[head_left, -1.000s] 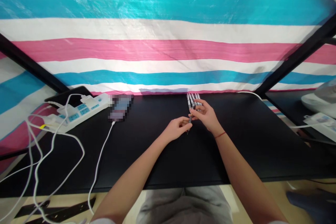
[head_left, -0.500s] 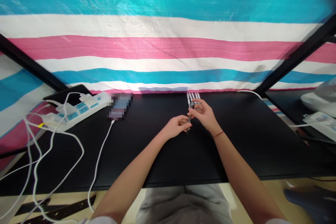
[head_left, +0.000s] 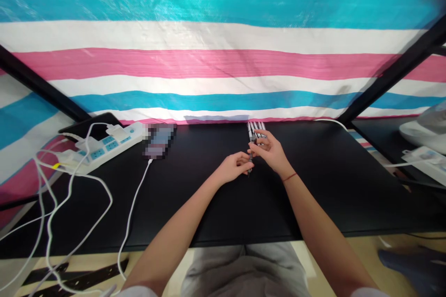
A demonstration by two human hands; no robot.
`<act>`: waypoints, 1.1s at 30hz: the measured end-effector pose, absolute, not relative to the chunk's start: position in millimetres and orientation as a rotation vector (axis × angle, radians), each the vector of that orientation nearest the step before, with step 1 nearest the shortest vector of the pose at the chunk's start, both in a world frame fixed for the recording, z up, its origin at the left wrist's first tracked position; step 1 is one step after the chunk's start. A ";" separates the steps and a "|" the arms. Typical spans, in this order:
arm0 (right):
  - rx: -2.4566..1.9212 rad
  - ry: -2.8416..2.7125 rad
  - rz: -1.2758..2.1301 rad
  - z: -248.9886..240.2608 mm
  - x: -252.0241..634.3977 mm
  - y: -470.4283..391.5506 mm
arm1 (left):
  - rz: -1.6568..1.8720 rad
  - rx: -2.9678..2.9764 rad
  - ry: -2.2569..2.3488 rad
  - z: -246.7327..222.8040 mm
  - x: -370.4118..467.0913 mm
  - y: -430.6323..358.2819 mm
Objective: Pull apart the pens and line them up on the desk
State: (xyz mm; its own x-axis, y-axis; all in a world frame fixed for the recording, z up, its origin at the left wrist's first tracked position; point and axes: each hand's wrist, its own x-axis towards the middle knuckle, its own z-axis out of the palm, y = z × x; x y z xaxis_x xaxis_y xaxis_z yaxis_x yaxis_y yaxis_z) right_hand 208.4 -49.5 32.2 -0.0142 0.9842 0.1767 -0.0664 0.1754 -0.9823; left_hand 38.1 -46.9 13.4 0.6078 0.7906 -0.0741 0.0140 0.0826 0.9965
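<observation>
A slim, dark grey pen (head_left: 253, 138) is held between both hands, upright in the view and a little tilted, above the black table. My left hand (head_left: 234, 168) pinches its lower part between thumb and fingers. Higher up, my right hand (head_left: 271, 151) grips the upper part with thumb and fingertips. Just behind the right hand, several white pens (head_left: 251, 128) lie side by side near the table's back edge, partly covered by its fingers. Finer details of the held pen are too small to make out.
To the left lie a white power strip (head_left: 114, 146) with plugs and tangled white cables (head_left: 71, 181). A phone (head_left: 159, 141) with a pixelated screen is attached to a charging cable. A striped sheet (head_left: 223, 62) hangs behind the black table (head_left: 209, 213). Another power strip (head_left: 428, 162) sits at far right.
Both hands stay in nearly the same place. The pen's upper end has shifted slightly left within the right hand's fingers, and its angle looks slightly different.
</observation>
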 end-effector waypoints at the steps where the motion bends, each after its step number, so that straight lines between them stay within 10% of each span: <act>1: -1.023 -1.256 1.128 32.2 208.5 -49.6 | 0.670 1.381 0.747 13.3 38.2 -47.0; 33: -1.031 -1.199 1.235 26.8 211.4 -45.6 | 0.654 1.420 0.742 8.2 38.1 -46.2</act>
State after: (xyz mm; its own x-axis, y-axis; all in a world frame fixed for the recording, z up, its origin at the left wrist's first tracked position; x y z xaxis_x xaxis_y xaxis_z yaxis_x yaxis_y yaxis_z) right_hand 211.4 -45.6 26.8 -0.0462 0.9946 0.0924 -0.1217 0.0862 -0.9888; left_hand 38.1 -46.2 8.2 0.6212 0.7810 -0.0639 0.0345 0.0541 0.9979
